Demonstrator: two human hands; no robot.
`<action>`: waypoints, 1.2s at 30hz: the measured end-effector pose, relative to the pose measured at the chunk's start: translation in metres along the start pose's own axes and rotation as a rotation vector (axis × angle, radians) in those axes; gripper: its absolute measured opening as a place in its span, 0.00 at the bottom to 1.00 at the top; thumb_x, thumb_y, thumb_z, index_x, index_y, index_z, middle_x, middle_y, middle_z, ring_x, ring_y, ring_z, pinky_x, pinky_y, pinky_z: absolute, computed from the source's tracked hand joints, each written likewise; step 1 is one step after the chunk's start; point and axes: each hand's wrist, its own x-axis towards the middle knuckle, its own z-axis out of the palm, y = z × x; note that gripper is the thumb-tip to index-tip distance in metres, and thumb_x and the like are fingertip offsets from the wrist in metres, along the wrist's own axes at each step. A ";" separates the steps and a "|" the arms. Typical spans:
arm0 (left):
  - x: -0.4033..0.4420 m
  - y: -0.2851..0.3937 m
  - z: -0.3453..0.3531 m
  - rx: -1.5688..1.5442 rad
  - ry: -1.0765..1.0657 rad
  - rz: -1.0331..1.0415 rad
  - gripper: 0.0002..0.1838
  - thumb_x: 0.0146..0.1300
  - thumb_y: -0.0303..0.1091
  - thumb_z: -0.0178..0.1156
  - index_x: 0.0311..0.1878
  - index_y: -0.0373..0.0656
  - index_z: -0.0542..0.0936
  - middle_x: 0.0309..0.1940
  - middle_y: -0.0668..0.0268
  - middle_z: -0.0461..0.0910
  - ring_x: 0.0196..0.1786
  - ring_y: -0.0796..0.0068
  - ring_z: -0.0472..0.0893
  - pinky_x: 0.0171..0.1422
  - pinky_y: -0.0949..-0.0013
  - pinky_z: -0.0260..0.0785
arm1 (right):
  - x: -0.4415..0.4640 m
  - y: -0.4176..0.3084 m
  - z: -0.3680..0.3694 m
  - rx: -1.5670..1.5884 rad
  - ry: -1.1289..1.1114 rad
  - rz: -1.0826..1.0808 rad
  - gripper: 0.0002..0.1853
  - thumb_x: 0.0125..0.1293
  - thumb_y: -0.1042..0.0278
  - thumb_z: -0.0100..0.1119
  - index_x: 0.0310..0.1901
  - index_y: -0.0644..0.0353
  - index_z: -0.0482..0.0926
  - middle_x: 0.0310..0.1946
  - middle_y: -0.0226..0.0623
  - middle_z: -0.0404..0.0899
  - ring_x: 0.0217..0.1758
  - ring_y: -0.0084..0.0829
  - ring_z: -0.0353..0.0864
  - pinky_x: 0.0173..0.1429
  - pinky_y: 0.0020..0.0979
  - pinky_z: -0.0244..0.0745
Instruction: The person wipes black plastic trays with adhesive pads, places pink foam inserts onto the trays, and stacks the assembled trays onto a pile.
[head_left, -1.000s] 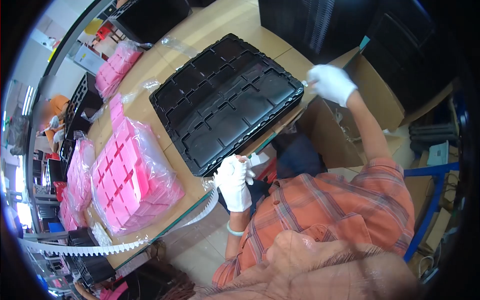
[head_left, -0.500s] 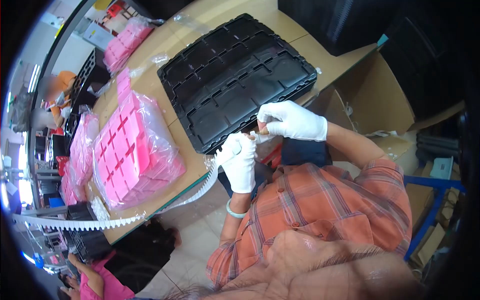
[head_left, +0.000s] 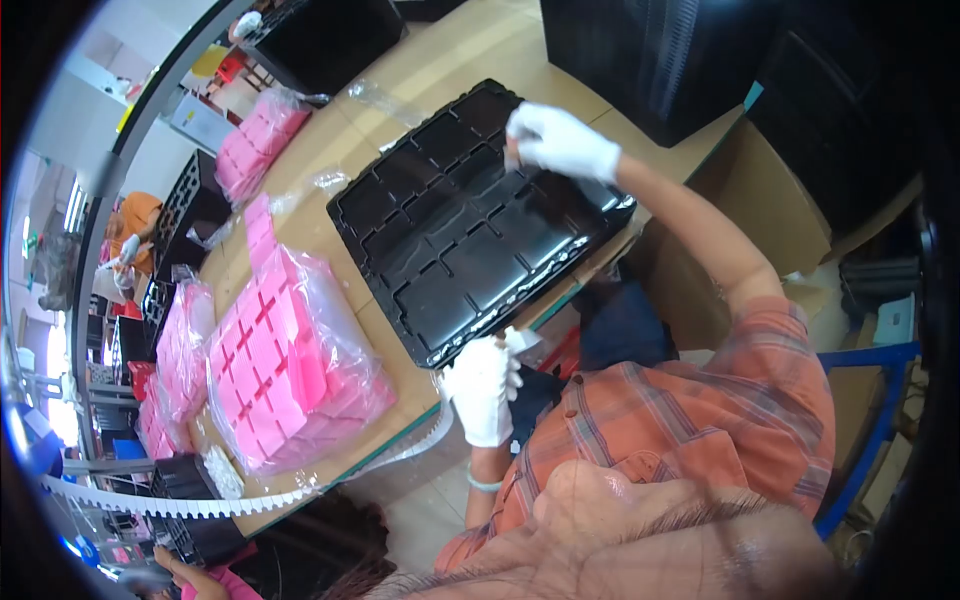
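My gloved left hand [head_left: 482, 392] is closed around the end of a long white notched strip [head_left: 285, 500], near the front corner of a black plastic tray [head_left: 470, 260]. The strip hangs from that hand and curves away to the left edge of the view. Over the tray's far right part is my gloved right hand [head_left: 565, 142], its thumb and fingers pinched together. Whatever sits between those fingertips is too small and blurred to name. The tray lies on the table, its shiny surface divided by raised ridges.
Left of the tray stand pink divider pieces [head_left: 265, 370] in clear plastic, with more pink bundles [head_left: 262, 145] behind. A large black box [head_left: 660, 70] stands at the back right, above an open cardboard box [head_left: 765, 190]. A co-worker in orange [head_left: 135, 220] is at far left.
My hands were together in front of the tray; now they are apart. The right has moved up over the tray, while the left stays low with the strip.
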 end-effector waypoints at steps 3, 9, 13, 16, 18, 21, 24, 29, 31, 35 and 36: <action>0.000 0.009 -0.007 0.050 0.001 0.053 0.11 0.64 0.36 0.61 0.42 0.38 0.78 0.25 0.66 0.79 0.20 0.84 0.74 0.20 0.83 0.61 | 0.078 0.044 -0.003 -0.329 0.099 0.101 0.09 0.56 0.62 0.63 0.31 0.58 0.84 0.33 0.44 0.84 0.39 0.43 0.83 0.46 0.37 0.76; 0.011 0.004 -0.013 0.012 0.114 0.115 0.09 0.64 0.34 0.62 0.39 0.37 0.78 0.22 0.64 0.78 0.17 0.82 0.74 0.17 0.82 0.60 | 0.127 0.078 0.007 -0.672 0.007 0.192 0.08 0.55 0.60 0.64 0.33 0.52 0.85 0.36 0.42 0.84 0.43 0.43 0.84 0.49 0.41 0.77; 0.011 0.006 -0.017 0.024 0.117 0.066 0.10 0.65 0.35 0.61 0.40 0.38 0.77 0.23 0.65 0.78 0.19 0.82 0.74 0.19 0.82 0.61 | 0.137 0.091 0.002 -0.634 -0.030 0.154 0.07 0.54 0.63 0.63 0.31 0.53 0.85 0.33 0.43 0.84 0.40 0.44 0.84 0.47 0.41 0.78; 0.009 0.004 -0.021 0.026 0.081 0.027 0.11 0.66 0.37 0.60 0.41 0.38 0.77 0.25 0.66 0.78 0.20 0.83 0.74 0.21 0.82 0.62 | 0.133 0.081 0.007 -0.809 0.009 0.024 0.06 0.53 0.66 0.62 0.30 0.56 0.86 0.31 0.46 0.84 0.37 0.46 0.84 0.45 0.42 0.79; 0.006 0.004 -0.022 0.013 0.073 0.019 0.11 0.66 0.37 0.61 0.42 0.38 0.77 0.25 0.66 0.78 0.21 0.83 0.75 0.21 0.83 0.62 | 0.131 0.076 0.011 -0.917 0.042 -0.070 0.06 0.53 0.67 0.62 0.29 0.58 0.86 0.30 0.48 0.83 0.36 0.47 0.84 0.44 0.42 0.79; 0.001 0.004 -0.025 -0.009 0.077 0.021 0.11 0.66 0.37 0.60 0.42 0.38 0.77 0.26 0.66 0.79 0.21 0.83 0.75 0.21 0.83 0.62 | 0.128 0.079 0.013 -0.942 0.052 -0.124 0.06 0.52 0.68 0.63 0.29 0.59 0.85 0.30 0.50 0.83 0.36 0.48 0.84 0.43 0.42 0.79; -0.006 -0.005 -0.037 -0.010 0.098 0.007 0.11 0.66 0.37 0.61 0.42 0.39 0.77 0.25 0.66 0.79 0.20 0.83 0.75 0.20 0.83 0.62 | 0.119 0.073 0.010 -0.838 -0.050 -0.034 0.06 0.53 0.67 0.64 0.30 0.59 0.84 0.32 0.48 0.83 0.39 0.47 0.83 0.46 0.41 0.77; -0.023 -0.014 -0.094 0.173 0.077 -0.229 0.11 0.64 0.38 0.62 0.40 0.40 0.78 0.23 0.66 0.79 0.18 0.83 0.74 0.18 0.82 0.61 | 0.086 0.055 -0.023 -0.550 -0.217 -0.001 0.09 0.59 0.62 0.62 0.31 0.59 0.82 0.33 0.45 0.82 0.39 0.44 0.82 0.45 0.38 0.74; -0.037 -0.016 -0.112 0.234 0.126 -0.358 0.10 0.63 0.39 0.62 0.36 0.41 0.78 0.20 0.68 0.77 0.16 0.83 0.73 0.16 0.81 0.60 | 0.050 0.049 -0.051 -0.343 -0.199 -0.075 0.10 0.61 0.62 0.59 0.32 0.61 0.79 0.28 0.43 0.80 0.35 0.39 0.80 0.42 0.36 0.73; -0.091 -0.031 -0.166 0.909 -0.275 -0.622 0.11 0.61 0.36 0.62 0.40 0.38 0.84 0.27 0.64 0.83 0.26 0.77 0.82 0.29 0.75 0.73 | -0.066 0.051 -0.121 -0.241 -0.143 0.204 0.10 0.62 0.70 0.58 0.42 0.67 0.75 0.35 0.35 0.77 0.38 0.27 0.75 0.47 0.29 0.72; -0.103 -0.011 -0.162 1.136 -0.429 -0.633 0.12 0.61 0.35 0.62 0.42 0.38 0.84 0.28 0.64 0.84 0.29 0.76 0.83 0.33 0.73 0.75 | -0.099 0.085 -0.141 -0.314 0.072 0.236 0.14 0.62 0.71 0.58 0.48 0.66 0.77 0.36 0.35 0.78 0.38 0.26 0.75 0.48 0.29 0.72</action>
